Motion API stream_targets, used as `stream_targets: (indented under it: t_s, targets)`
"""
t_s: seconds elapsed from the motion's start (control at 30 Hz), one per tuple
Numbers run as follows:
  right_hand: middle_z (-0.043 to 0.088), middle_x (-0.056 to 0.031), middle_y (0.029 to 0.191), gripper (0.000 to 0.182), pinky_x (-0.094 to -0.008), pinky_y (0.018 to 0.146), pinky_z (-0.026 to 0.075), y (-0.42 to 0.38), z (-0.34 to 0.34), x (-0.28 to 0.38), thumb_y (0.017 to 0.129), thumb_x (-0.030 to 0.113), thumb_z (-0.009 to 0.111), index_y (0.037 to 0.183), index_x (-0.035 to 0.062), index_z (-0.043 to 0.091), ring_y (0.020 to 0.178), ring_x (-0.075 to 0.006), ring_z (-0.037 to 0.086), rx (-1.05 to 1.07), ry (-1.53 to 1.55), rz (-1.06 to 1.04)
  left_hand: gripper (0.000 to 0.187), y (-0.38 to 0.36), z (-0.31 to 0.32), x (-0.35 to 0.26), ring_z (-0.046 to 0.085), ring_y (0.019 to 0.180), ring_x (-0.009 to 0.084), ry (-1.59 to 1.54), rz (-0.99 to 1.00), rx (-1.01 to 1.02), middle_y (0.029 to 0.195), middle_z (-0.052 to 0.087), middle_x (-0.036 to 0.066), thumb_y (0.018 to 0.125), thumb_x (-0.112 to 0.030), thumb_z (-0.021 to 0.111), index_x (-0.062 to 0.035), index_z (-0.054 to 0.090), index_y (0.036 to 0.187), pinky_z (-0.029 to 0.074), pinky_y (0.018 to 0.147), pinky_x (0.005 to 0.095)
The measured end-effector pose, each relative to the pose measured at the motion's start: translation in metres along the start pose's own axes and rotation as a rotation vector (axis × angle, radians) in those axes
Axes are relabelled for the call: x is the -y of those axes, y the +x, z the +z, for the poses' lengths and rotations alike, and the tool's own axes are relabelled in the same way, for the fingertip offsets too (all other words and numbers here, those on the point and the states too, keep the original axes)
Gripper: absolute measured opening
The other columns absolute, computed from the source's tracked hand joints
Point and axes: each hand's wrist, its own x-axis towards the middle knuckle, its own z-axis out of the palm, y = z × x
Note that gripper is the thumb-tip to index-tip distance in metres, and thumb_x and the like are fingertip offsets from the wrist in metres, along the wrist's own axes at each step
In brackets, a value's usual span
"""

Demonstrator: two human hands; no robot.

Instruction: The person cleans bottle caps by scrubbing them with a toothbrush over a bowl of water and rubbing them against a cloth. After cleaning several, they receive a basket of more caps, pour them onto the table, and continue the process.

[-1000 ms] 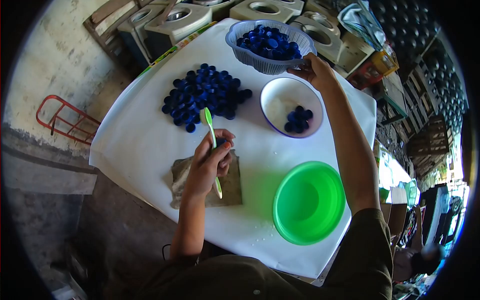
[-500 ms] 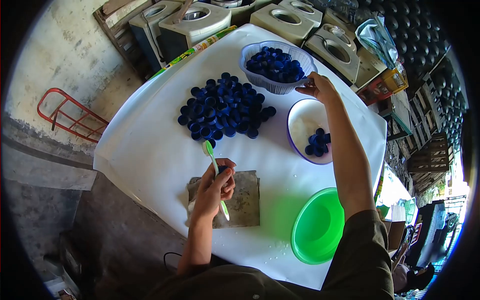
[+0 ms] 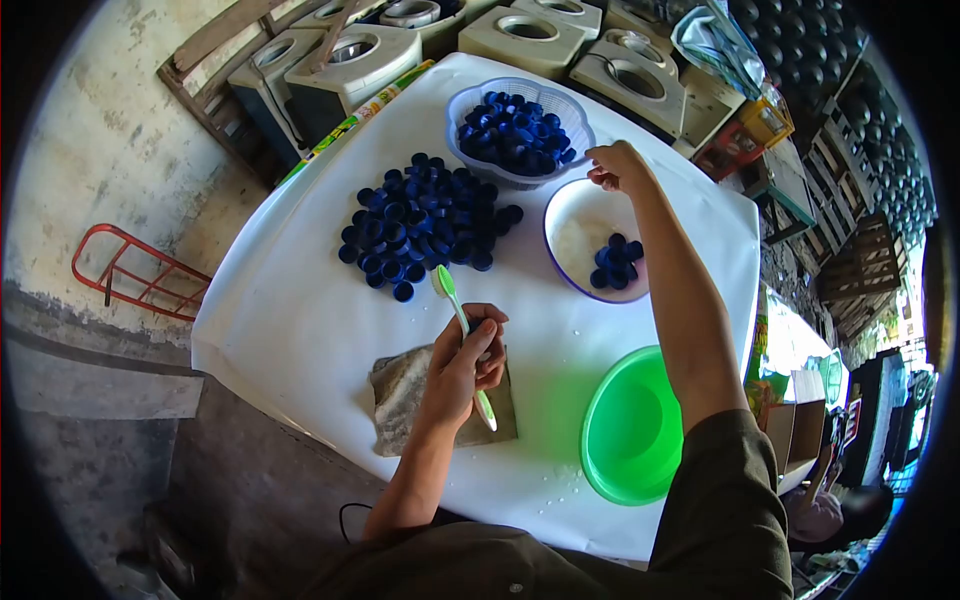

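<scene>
My left hand (image 3: 462,365) is closed around a green and white toothbrush (image 3: 450,287), bristles pointing up and away from me. A small dark blue thing, partly hidden by the fingers, shows in the same hand. Below it lies a worn grey cloth (image 3: 397,400). My right hand (image 3: 617,168) is beside the right rim of the lilac basket (image 3: 470,153), fingers loosely curled and apart, with nothing visible in them. Blue bottle caps (image 3: 515,135) fill that basket. Under my right forearm stands a white bowl (image 3: 575,220) with several blue caps (image 3: 616,262) inside.
A heap of blue caps (image 3: 415,222) lies on the white-covered table (image 3: 290,300). Near me on the right stands a green basin (image 3: 632,425). Machine casings (image 3: 355,70) line the far edge. A red metal frame (image 3: 130,270) leans at the left wall.
My right hand has come away from the basket's rim, slightly right and toward me. My left hand has shifted right with the toothbrush, whose head has tilted left. The view has turned slightly.
</scene>
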Motion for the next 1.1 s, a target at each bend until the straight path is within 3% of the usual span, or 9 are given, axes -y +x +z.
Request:
stream_targets:
  t_s: [0.17, 0.37, 0.43, 0.5, 0.63, 0.73, 0.87, 1.0, 1.1]
  targets:
    - [0.070, -0.0118, 0.085, 0.030, -0.0331, 0.049, 0.058, -0.176, -0.029, -0.003, 0.095, 0.023, 0.062, 0.097, -0.0058, 0.067, 0.065, -0.0167, 0.070, 0.009, -0.140, -0.538, 0.019, 0.001, 0.039, 0.000, 0.040, 0.060, 0.0043, -0.037, 0.006, 0.062, 0.075, 0.046, -0.002, 0.104, -0.022, 0.053, -0.0044, 0.055, 0.111, 0.027, 0.047, 0.0198]
    - [0.067, -0.0109, 0.083, 0.030, -0.0291, 0.064, 0.056, -0.344, -0.043, -0.153, 0.094, 0.015, 0.071, 0.111, -0.0045, 0.058, 0.068, -0.0143, 0.069, 0.051, 0.186, -0.634, 0.021, -0.009, 0.118, 0.040, 0.040, 0.064, 0.0049, -0.008, 0.078, 0.193, 0.075, 0.045, -0.003, 0.104, -0.024, 0.052, -0.0051, 0.055, 0.113, 0.032, 0.053, 0.0211]
    - [0.065, -0.0096, 0.085, 0.034, -0.0288, 0.063, 0.055, -0.377, -0.035, -0.188, 0.096, 0.015, 0.068, 0.116, -0.0045, 0.049, 0.068, -0.0143, 0.068, 0.083, 0.427, -0.580, 0.019, -0.016, 0.138, 0.071, 0.042, 0.073, 0.0077, -0.122, 0.031, 0.308, 0.087, 0.047, -0.001, 0.103, -0.019, 0.052, -0.0030, 0.054, 0.114, 0.037, 0.065, 0.0240]
    - [0.065, -0.0100, 0.088, 0.026, -0.0282, 0.059, 0.053, -0.390, -0.026, -0.214, 0.099, 0.008, 0.062, 0.116, -0.0046, 0.048, 0.068, -0.0143, 0.067, -0.035, 0.525, -0.647, 0.022, -0.026, 0.153, 0.093, 0.041, 0.075, 0.0073, 0.162, 0.029, 0.380, 0.088, 0.046, 0.000, 0.105, -0.022, 0.050, -0.0024, 0.053, 0.114, 0.037, 0.068, 0.0232]
    - [0.063, -0.0095, 0.082, 0.015, -0.0262, 0.053, 0.048, -0.420, -0.055, -0.246, 0.103, 0.006, 0.054, 0.113, -0.0052, 0.051, 0.060, -0.0123, 0.061, -0.005, 0.581, -0.364, 0.042, -0.045, 0.164, 0.115, 0.044, 0.084, 0.0105, 0.623, 0.148, 0.501, 0.102, 0.046, 0.006, 0.105, -0.036, 0.044, 0.0005, 0.048, 0.126, 0.040, 0.080, 0.0257]
    - [0.062, -0.0068, 0.076, 0.016, -0.0246, 0.048, 0.040, -0.433, -0.075, -0.273, 0.104, 0.010, 0.051, 0.110, -0.0045, 0.055, 0.052, -0.0087, 0.052, -0.124, 0.585, -0.323, 0.040, -0.039, 0.140, 0.129, 0.045, 0.081, 0.0103, 0.515, -0.073, 0.545, 0.098, 0.048, 0.004, 0.099, -0.022, 0.041, 0.0013, 0.046, 0.130, 0.042, 0.078, 0.0256]
    - [0.062, -0.0055, 0.072, 0.012, -0.0247, 0.047, 0.036, -0.445, -0.089, -0.295, 0.099, 0.001, 0.054, 0.109, -0.0030, 0.058, 0.052, -0.0065, 0.045, -0.250, 0.382, -0.270, 0.035, -0.031, 0.128, 0.130, 0.055, 0.083, 0.0136, 0.364, -0.212, 0.441, 0.100, 0.054, 0.008, 0.107, -0.021, 0.042, 0.0011, 0.045, 0.133, 0.048, 0.074, 0.0295]
    - [0.062, -0.0099, 0.073, 0.013, -0.0290, 0.058, 0.043, -0.455, -0.081, -0.304, 0.096, 0.003, 0.060, 0.107, -0.0046, 0.059, 0.063, -0.0124, 0.054, -0.287, 0.266, -0.333, 0.036, -0.029, 0.130, 0.127, 0.055, 0.102, 0.0131, 0.172, -0.215, 0.498, 0.125, 0.059, 0.016, 0.103, -0.019, 0.056, -0.0006, 0.049, 0.133, 0.045, 0.081, 0.0281]
    - [0.061, -0.0175, 0.073, 0.016, -0.0337, 0.059, 0.044, -0.451, -0.076, -0.301, 0.097, 0.007, 0.061, 0.108, -0.0044, 0.061, 0.060, -0.0206, 0.057, -0.327, 0.179, -0.386, 0.037, -0.033, 0.135, 0.132, 0.054, 0.105, 0.0120, 0.117, -0.180, 0.478, 0.130, 0.059, 0.017, 0.102, -0.019, 0.058, -0.0009, 0.051, 0.132, 0.043, 0.083, 0.0268]
